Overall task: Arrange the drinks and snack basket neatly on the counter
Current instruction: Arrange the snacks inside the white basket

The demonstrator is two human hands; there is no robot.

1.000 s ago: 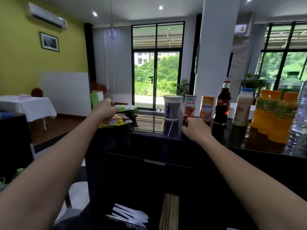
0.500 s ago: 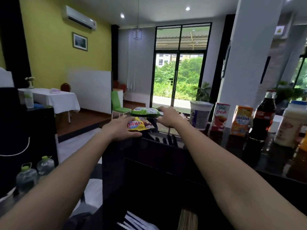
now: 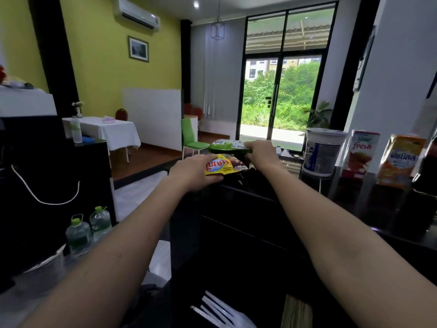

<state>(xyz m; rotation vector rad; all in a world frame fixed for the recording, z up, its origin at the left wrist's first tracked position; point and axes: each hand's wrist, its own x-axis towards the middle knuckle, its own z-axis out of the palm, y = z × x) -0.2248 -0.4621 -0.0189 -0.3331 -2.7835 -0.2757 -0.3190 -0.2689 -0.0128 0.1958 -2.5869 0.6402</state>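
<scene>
A dark snack basket (image 3: 248, 176) stands at the left end of the black counter (image 3: 369, 204), holding a yellow snack packet (image 3: 218, 165) and a green packet (image 3: 227, 146). My left hand (image 3: 191, 172) grips the basket's left side under the yellow packet. My right hand (image 3: 261, 153) holds its right side, fingers over the green packet. To the right stand a white tub (image 3: 322, 151), a red "fresh" juice carton (image 3: 361, 153) and an orange carton (image 3: 399, 160). A dark bottle (image 3: 428, 166) is cut by the frame's right edge.
A white pillar (image 3: 392, 74) rises behind the cartons. White plastic forks (image 3: 222, 313) and wooden sticks (image 3: 295, 314) lie on a lower shelf in front. Two water jugs (image 3: 88, 229) stand low at left beside a black cabinet (image 3: 54, 166).
My right hand left the counter edge near the tub and came over to the basket's right side. My view swung left, so the orange bottles are out of sight.
</scene>
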